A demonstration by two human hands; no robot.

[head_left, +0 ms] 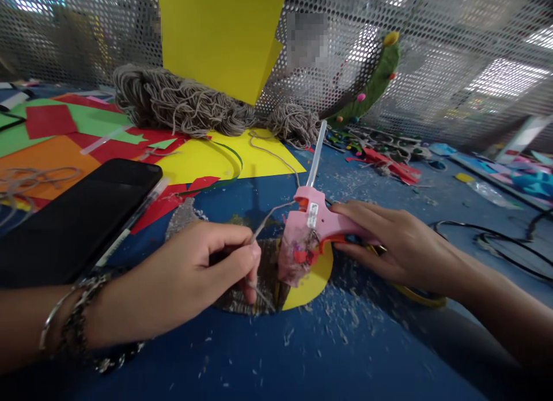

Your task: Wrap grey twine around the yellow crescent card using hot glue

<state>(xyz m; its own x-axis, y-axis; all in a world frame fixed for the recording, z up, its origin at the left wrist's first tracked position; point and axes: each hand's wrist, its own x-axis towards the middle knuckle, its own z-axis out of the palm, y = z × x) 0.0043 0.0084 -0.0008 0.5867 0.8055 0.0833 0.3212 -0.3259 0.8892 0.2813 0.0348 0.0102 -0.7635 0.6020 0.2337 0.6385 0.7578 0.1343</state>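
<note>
My left hand [190, 274] pinches a strand of grey twine [270, 214] and presses it onto a yellow paper disc [309, 280] partly covered with wound twine [242, 300]. My right hand [389, 245] lies over the handle of a pink glue gun [317, 216] that rests tilted on the disc, nozzle down, with a clear glue stick [317, 144] poking out of its back. Its fingers are stretched along the handle. A bracelet sits on my left wrist.
A black phone [73, 216] and a pen [129, 222] lie at the left on coloured paper sheets [47, 153]. Bundles of grey twine [173, 104] and a yellow card [216, 38] stand at the back against a perforated screen. Black cable [496, 245] runs at the right. Dried glue crumbs litter the blue table [302, 355].
</note>
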